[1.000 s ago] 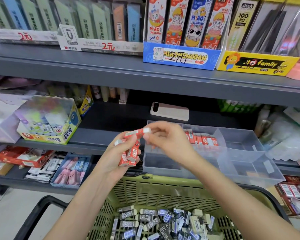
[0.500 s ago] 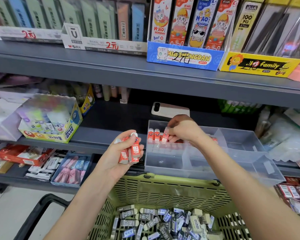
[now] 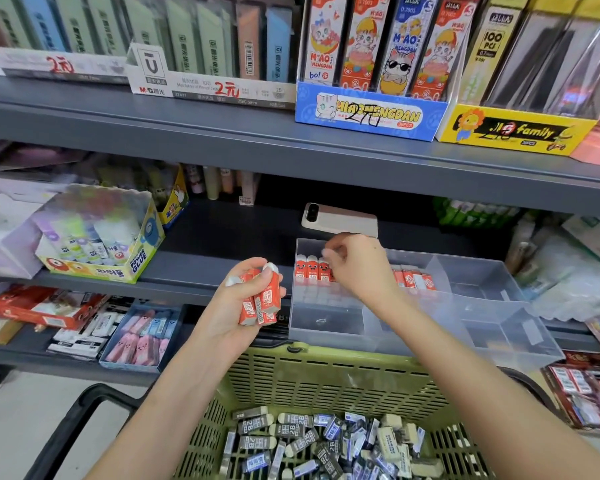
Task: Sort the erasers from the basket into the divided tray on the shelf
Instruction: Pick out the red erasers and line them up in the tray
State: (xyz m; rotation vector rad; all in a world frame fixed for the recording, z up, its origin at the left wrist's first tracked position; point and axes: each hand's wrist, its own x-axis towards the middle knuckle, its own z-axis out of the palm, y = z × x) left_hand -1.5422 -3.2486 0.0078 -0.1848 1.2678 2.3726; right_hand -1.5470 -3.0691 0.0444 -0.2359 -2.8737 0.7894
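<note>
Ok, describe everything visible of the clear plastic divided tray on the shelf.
The clear, frosted plastic divided tray sits on the dark grey shelf, its front seemingly jutting past the edge above the green slotted plastic basket. Thin walls form several compartments. The back-left one holds upright red-sleeved erasers, the right hand over them; the rest look empty.
</note>
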